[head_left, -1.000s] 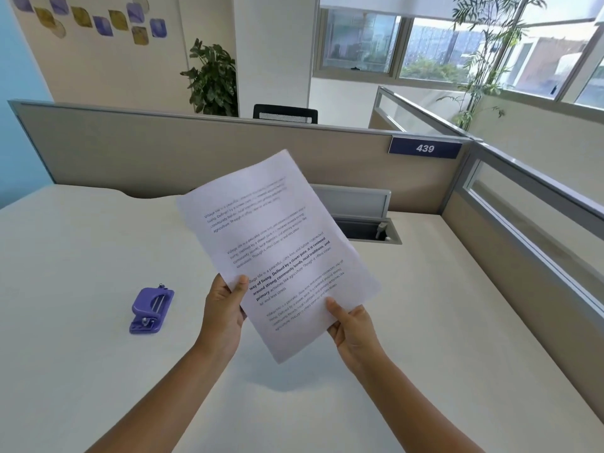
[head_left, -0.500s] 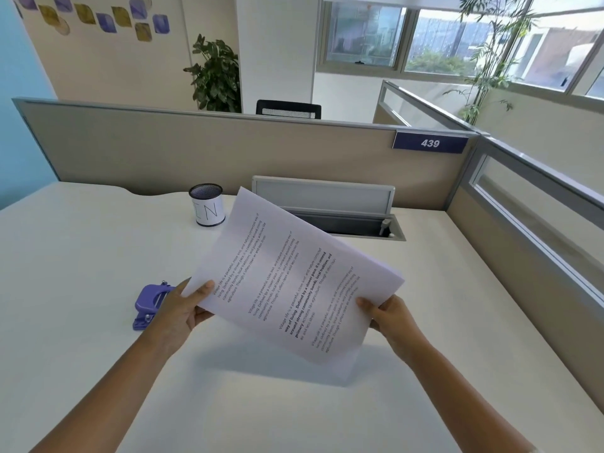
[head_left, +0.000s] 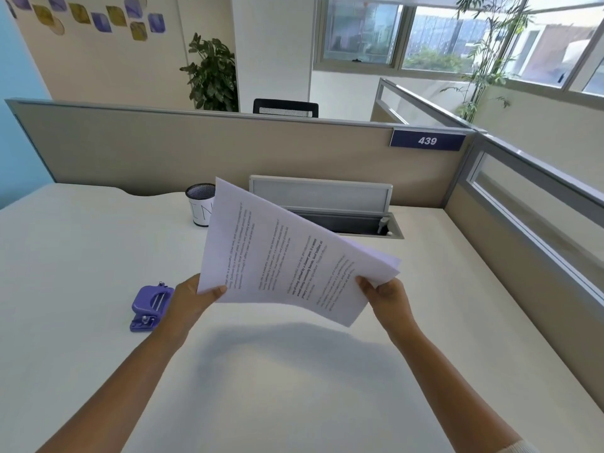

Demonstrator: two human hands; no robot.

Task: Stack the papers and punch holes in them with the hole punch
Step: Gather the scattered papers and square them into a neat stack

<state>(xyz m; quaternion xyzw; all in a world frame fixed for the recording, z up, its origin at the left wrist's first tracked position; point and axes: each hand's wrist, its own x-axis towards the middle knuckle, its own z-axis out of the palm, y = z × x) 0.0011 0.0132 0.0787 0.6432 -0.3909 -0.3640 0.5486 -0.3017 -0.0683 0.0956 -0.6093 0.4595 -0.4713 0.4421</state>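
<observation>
A thin stack of printed white papers hangs in the air above the white desk, turned so its text lines run sideways. My left hand pinches the stack's near left corner. My right hand grips the near right edge, where the sheets' edges show slightly fanned. A purple hole punch lies on the desk just left of my left hand, partly behind it, and nothing touches it.
A mesh pen cup stands behind the papers' far left corner. An open cable tray with a raised lid sits at the desk's back. Beige partitions wall the back and right sides.
The papers have turned from upright to sideways and dropped lower toward the desk. Both hands have shifted apart to the stack's opposite ends. The pen cup has come into view.
</observation>
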